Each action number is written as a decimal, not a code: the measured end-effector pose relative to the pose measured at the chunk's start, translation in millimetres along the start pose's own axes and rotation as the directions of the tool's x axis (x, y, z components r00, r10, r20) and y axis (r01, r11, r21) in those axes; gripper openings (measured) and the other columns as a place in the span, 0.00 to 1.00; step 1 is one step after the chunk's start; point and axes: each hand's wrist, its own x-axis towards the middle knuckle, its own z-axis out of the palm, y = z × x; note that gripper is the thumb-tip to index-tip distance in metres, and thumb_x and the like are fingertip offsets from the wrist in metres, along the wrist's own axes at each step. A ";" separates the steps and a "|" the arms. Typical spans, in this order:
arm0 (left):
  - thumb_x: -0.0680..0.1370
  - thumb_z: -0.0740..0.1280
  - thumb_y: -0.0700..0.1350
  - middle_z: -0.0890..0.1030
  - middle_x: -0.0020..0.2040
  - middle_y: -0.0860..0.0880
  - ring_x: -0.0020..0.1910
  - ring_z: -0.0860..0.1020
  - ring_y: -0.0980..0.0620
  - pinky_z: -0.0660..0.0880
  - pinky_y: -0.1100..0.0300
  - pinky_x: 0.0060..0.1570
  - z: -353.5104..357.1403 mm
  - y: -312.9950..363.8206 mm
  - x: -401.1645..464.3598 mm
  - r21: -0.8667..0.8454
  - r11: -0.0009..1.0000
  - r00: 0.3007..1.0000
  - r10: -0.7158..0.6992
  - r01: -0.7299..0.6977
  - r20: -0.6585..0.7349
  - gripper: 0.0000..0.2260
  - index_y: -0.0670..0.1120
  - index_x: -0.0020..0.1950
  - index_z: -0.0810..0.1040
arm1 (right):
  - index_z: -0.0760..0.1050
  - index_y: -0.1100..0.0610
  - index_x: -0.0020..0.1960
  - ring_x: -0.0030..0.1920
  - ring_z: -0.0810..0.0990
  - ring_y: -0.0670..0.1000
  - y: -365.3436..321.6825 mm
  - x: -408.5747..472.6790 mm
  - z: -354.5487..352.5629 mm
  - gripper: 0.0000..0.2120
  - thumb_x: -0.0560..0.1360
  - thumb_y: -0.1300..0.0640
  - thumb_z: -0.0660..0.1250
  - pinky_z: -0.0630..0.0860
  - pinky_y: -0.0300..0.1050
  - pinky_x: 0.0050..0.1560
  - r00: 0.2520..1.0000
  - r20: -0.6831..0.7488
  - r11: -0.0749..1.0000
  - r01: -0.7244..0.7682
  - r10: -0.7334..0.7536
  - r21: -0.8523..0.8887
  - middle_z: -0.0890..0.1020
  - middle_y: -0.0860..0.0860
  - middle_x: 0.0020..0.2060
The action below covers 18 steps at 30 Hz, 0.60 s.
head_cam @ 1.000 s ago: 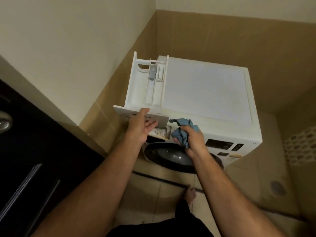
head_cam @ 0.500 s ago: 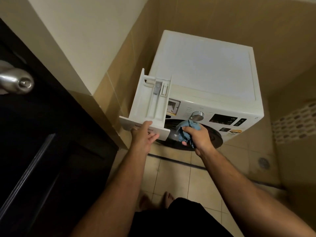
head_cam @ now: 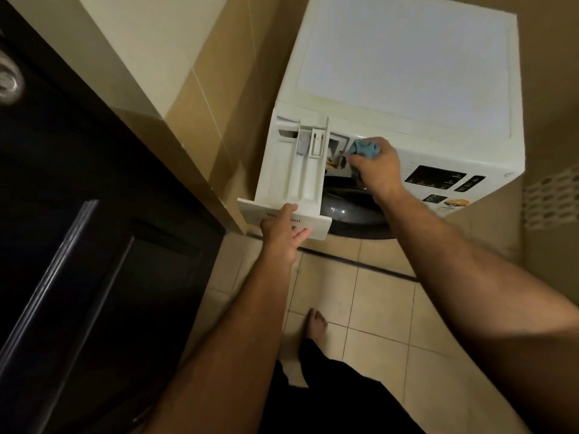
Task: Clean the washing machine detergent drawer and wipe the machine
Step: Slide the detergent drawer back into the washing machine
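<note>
Tiled laundry corner: left hand (head_cam: 282,231) grips the washing machine's (head_cam: 404,73) pulled-out detergent drawer (head_cam: 291,173); right hand (head_cam: 376,170), fingers clutching a blue cloth (head_cam: 365,149), wipes beside it. Next, probably the drawer cavity.

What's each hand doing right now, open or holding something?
Left hand: grips the front panel of the pulled-out detergent drawer, thumb on top.
Right hand: closed on a bunched blue cloth at the drawer opening.
</note>
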 end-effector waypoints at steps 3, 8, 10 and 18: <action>0.74 0.72 0.39 0.75 0.63 0.39 0.60 0.78 0.40 0.81 0.46 0.53 -13.2 -5.9 13.1 0.066 0.998 1.000 -0.006 0.005 0.024 0.26 0.44 0.68 0.67 | 0.76 0.55 0.57 0.47 0.80 0.51 -12.5 23.2 4.8 0.16 0.71 0.55 0.73 0.80 0.46 0.47 0.995 -0.061 0.985 0.067 -0.078 -0.160 0.81 0.51 0.49; 0.73 0.73 0.38 0.76 0.62 0.40 0.58 0.78 0.40 0.82 0.50 0.44 -29.2 -10.3 32.3 0.128 0.992 1.000 0.007 -0.007 0.003 0.25 0.46 0.65 0.65 | 0.72 0.57 0.69 0.57 0.78 0.59 -16.3 58.8 16.7 0.22 0.75 0.60 0.66 0.76 0.48 0.57 0.982 -0.092 0.863 0.098 -0.164 -0.495 0.72 0.58 0.64; 0.73 0.73 0.38 0.75 0.61 0.41 0.58 0.78 0.40 0.82 0.52 0.42 -28.3 -9.0 38.7 0.164 0.986 0.999 0.031 -0.028 -0.018 0.24 0.46 0.63 0.64 | 0.69 0.56 0.72 0.60 0.77 0.61 -17.9 69.0 21.1 0.24 0.76 0.61 0.65 0.74 0.50 0.60 0.989 -0.052 0.796 0.079 -0.137 -0.600 0.68 0.58 0.68; 0.71 0.73 0.38 0.76 0.61 0.42 0.58 0.78 0.40 0.82 0.52 0.39 -22.9 -2.4 64.3 0.116 0.993 1.000 0.030 -0.030 0.001 0.23 0.47 0.61 0.67 | 0.53 0.55 0.77 0.61 0.74 0.69 -5.2 88.5 35.2 0.36 0.74 0.66 0.65 0.76 0.54 0.55 0.982 0.173 0.536 0.106 0.077 -0.838 0.50 0.60 0.76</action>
